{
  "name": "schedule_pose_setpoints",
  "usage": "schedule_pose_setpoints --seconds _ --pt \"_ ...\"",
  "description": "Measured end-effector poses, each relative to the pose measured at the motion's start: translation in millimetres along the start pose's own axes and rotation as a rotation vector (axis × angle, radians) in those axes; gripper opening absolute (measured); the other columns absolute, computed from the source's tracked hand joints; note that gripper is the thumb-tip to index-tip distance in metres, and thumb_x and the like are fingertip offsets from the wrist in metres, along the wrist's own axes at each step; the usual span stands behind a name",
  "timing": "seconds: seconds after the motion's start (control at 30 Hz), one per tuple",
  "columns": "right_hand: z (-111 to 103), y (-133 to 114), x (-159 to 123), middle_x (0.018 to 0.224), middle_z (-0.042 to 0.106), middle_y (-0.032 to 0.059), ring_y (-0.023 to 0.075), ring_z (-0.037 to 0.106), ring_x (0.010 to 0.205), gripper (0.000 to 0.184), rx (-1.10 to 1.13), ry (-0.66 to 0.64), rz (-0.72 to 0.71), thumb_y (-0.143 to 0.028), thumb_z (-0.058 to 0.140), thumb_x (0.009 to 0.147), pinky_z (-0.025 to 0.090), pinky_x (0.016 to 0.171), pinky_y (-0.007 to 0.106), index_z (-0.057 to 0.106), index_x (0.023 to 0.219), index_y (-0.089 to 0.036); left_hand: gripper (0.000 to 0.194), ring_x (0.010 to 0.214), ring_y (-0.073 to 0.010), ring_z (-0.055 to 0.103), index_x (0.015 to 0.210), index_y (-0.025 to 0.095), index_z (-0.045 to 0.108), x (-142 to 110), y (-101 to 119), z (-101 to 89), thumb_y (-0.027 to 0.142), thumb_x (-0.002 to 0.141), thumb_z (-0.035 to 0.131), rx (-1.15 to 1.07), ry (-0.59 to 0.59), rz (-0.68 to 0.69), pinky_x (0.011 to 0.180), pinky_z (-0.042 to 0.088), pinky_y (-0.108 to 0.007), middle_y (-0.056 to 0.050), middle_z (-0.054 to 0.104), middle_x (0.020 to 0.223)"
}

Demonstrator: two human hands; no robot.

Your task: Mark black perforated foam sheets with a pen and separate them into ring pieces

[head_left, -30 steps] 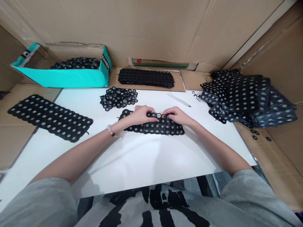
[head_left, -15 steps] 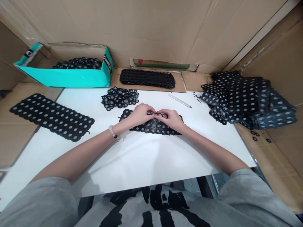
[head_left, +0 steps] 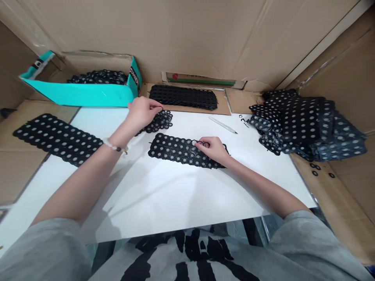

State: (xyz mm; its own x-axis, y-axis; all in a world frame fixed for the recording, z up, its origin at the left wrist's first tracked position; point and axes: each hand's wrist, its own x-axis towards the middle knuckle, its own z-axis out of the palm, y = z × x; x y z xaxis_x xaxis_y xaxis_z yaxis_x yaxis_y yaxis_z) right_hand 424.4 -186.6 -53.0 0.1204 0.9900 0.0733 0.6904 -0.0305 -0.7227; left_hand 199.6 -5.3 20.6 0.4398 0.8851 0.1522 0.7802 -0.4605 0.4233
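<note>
In front of me lies a black panel (head_left: 172, 150) with rows of pale round dots and a scalloped edge. My right hand (head_left: 215, 149) pinches its far edge, right of the middle, where a ring outline shows by the fingertips. My left hand (head_left: 143, 111) is over a pile of small black rings (head_left: 161, 121) beyond the panel. Its thumb and forefinger meet on what looks like one black ring. The palm and wrist cover part of the pile.
A similar dotted panel (head_left: 55, 136) lies left, partly behind my left forearm. A turquoise box (head_left: 88, 95) holds more dotted pieces. A thick black stack (head_left: 183, 96), a white pen (head_left: 223, 125) and a heap of dotted panels (head_left: 307, 121) lie across the back and right.
My left hand has left the panel and moved left and away from me to the ring pile. My right hand stays at the panel's far edge.
</note>
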Motion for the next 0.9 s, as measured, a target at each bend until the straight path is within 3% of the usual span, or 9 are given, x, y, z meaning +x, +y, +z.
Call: schedule_pose_setpoints --seconds 0.1,0.17,0.27,0.37,0.47,0.57,0.7,0.8,0.9 --pt "0.2 0.8 0.5 0.057 0.059 -0.0020 0.0137 0.050 0.057 0.030 0.033 0.001 -0.010 -0.046 0.063 0.091 0.034 0.062 0.028 0.078 0.085 -0.021 0.034 0.128 -0.0442 0.044 0.115 0.025 0.080 -0.5 -8.0 -10.3 0.036 0.096 0.055 0.250 -0.059 -0.019 0.099 0.037 -0.062 -0.013 0.074 0.117" --pt "0.5 1.9 1.3 0.059 0.062 -0.0016 0.0140 0.051 0.057 0.030 0.068 -0.002 -0.012 -0.046 0.063 0.090 0.036 0.062 0.029 0.080 0.088 -0.021 0.041 0.127 -0.0450 0.041 0.129 0.025 0.075 -2.6 -6.7 -11.5 0.036 0.095 0.055 0.307 -0.086 0.037 0.097 0.037 -0.060 -0.015 0.069 0.127" --pt "1.0 4.2 1.7 0.059 0.063 -0.0014 0.0136 0.049 0.055 0.031 0.119 -0.007 0.008 -0.048 0.066 0.088 0.036 0.060 0.029 0.081 0.088 -0.021 0.044 0.115 -0.0336 0.054 0.134 0.028 0.069 -5.5 3.5 -9.2 0.038 0.093 0.057 0.206 -0.163 0.187 0.095 0.039 -0.047 -0.009 0.072 0.119" --pt "0.6 6.9 1.2 0.067 0.070 0.0005 0.0146 0.054 0.059 0.033 0.188 -0.031 0.024 -0.050 0.068 0.087 0.039 0.060 0.029 0.082 0.092 -0.021 0.034 0.088 -0.0216 0.064 0.114 0.026 0.077 -13.5 20.3 -0.4 0.042 0.088 0.063 0.002 -0.429 0.355 0.083 0.042 -0.032 -0.002 0.075 0.094" --pt "-0.6 8.9 1.4 0.091 0.079 0.0049 0.0187 0.067 0.079 0.029 0.279 -0.060 -0.033 -0.046 0.069 0.089 0.049 0.074 0.030 0.082 0.095 -0.022 0.030 0.074 -0.0185 0.065 0.096 0.025 0.080 -29.4 36.6 16.9 0.048 0.081 0.069 -0.116 -0.607 0.450 0.070 0.041 -0.028 -0.001 0.075 0.083" --pt "-1.9 9.9 2.6 0.101 0.080 0.0065 0.0209 0.071 0.094 0.025 0.321 -0.089 -0.112 -0.041 0.067 0.091 0.052 0.087 0.033 0.083 0.096 -0.022 0.030 0.071 -0.0186 0.065 0.093 0.022 0.077 -44.3 45.2 36.1 0.048 0.077 0.074 -0.161 -0.534 0.410 0.065 0.040 -0.027 -0.002 0.074 0.082" --pt "-1.4 9.6 3.1 0.102 0.080 0.0063 0.0219 0.073 0.099 0.024 0.354 -0.114 -0.132 -0.041 0.068 0.091 0.053 0.093 0.034 0.083 0.095 -0.024 0.033 0.070 -0.0186 0.064 0.094 0.020 0.074 -48.8 44.9 49.9 0.046 0.074 0.078 -0.223 -0.467 0.377 0.063 0.039 -0.027 -0.002 0.074 0.080" --pt "0.2 8.6 1.9 0.099 0.080 0.0062 0.0223 0.072 0.093 0.026 0.334 -0.078 -0.060 -0.045 0.070 0.088 0.054 0.086 0.033 0.083 0.094 -0.023 0.022 0.066 -0.0170 0.062 0.081 0.019 0.074 -45.4 42.8 50.3 0.041 0.078 0.073 -0.258 -0.470 0.411 0.064 0.039 -0.027 -0.002 0.072 0.074" --pt "0.6 7.7 1.1 0.085 0.078 0.0050 0.0191 0.066 0.076 0.032 0.280 -0.057 -0.011 -0.049 0.072 0.085 0.048 0.070 0.029 0.082 0.090 -0.020 0.017 0.067 -0.0166 0.062 0.078 0.019 0.076 -44.0 43.0 47.8 0.034 0.080 0.068 -0.283 -0.483 0.430 0.067 0.041 -0.027 -0.001 0.072 0.073"
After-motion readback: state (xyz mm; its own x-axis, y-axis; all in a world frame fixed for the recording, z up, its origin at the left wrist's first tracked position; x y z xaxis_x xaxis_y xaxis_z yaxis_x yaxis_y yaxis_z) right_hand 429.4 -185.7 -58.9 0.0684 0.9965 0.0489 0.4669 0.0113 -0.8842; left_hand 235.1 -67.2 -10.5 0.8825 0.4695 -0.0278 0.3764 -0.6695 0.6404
